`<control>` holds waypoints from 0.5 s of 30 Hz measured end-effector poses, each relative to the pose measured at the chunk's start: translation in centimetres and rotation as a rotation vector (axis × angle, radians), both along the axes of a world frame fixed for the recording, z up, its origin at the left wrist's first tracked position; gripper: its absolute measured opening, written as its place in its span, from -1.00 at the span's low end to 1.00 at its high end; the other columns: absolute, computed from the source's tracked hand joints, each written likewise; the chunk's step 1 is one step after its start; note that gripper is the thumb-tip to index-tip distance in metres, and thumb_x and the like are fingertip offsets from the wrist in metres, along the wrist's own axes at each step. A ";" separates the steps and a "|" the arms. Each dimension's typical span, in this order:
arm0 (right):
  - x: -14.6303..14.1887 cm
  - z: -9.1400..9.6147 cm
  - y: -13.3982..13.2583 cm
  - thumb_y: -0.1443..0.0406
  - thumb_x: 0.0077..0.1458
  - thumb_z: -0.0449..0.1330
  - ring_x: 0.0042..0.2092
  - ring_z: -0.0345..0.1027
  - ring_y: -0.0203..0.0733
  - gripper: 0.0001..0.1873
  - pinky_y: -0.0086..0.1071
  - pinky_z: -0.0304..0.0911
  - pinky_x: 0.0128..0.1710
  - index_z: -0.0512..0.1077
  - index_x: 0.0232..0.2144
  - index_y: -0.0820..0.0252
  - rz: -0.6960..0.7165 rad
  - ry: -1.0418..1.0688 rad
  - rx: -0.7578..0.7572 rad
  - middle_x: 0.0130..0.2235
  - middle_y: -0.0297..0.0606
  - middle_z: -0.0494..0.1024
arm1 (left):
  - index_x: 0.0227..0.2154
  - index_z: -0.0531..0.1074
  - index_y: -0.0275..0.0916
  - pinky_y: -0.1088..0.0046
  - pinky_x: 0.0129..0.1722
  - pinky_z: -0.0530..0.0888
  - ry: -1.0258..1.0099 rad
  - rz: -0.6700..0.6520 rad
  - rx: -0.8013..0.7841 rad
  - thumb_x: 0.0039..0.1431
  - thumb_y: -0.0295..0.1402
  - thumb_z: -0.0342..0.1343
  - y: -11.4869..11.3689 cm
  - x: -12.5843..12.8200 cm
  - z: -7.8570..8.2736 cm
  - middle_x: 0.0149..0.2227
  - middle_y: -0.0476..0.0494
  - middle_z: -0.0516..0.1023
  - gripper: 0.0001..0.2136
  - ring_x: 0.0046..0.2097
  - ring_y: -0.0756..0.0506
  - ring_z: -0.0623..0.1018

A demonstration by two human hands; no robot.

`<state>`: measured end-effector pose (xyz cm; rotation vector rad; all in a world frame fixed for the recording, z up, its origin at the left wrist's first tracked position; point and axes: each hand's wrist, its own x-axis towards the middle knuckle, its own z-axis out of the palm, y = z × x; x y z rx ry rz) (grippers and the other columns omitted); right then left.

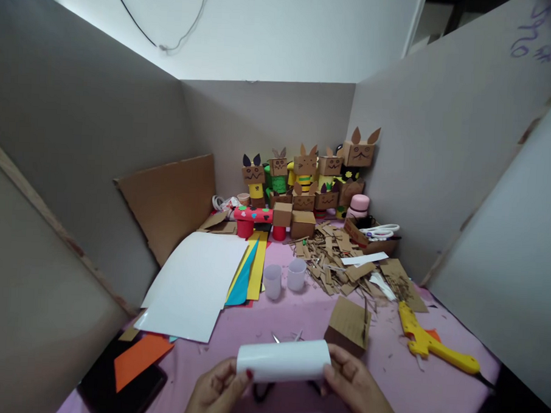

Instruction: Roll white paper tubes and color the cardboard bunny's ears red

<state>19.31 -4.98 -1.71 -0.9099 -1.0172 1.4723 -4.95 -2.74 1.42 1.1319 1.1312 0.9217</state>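
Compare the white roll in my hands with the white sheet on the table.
The white roll is a tube, held by the left hand and right hand; the white sheet lies flat, untouched, and looks larger. Both are plain white.

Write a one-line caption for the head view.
Left hand and right hand hold a white paper roll over a pink table with cardboard figures.

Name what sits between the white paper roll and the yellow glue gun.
A small cardboard box, close beside the roll, as the head view shows.
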 end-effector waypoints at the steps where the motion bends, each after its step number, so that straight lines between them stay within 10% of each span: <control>1: 0.0 0.3 -0.1 -0.01 -0.02 0.30 -0.35 0.33 -0.27 -0.61 -0.45 0.31 -0.27 0.59 -0.24 0.11 0.027 -0.059 0.069 -0.36 -0.28 0.54 | -0.37 0.62 -0.27 0.51 -0.32 0.42 0.001 0.023 -0.014 -0.12 -0.01 0.31 0.2 -0.1 -0.1 -0.47 -0.09 0.59 -0.60 -0.32 -0.14 0.51; 9: -1.0 0.1 0.0 -0.15 -0.02 0.20 -0.58 0.04 -0.44 -0.43 -0.62 0.08 -0.68 0.58 -0.39 0.26 -0.036 -0.135 -0.003 -0.58 -0.42 0.28 | -0.26 0.59 -0.31 0.43 -0.21 0.44 -0.074 0.003 -0.005 -0.12 0.01 0.29 0.0 1.2 0.2 -0.34 -0.18 0.64 -0.52 -0.28 -0.18 0.53; 15: -1.2 -0.7 -0.1 -0.18 -0.13 0.27 -0.64 -0.02 -0.50 -0.43 -0.69 0.17 -0.76 0.50 -0.45 0.24 -0.033 0.079 -0.214 -0.62 -0.52 0.15 | -0.50 0.58 -0.26 0.48 -0.37 0.45 -0.087 0.224 -0.150 -0.27 0.12 0.31 0.0 1.3 -0.4 -0.49 -0.08 0.58 -0.52 -0.38 -0.13 0.47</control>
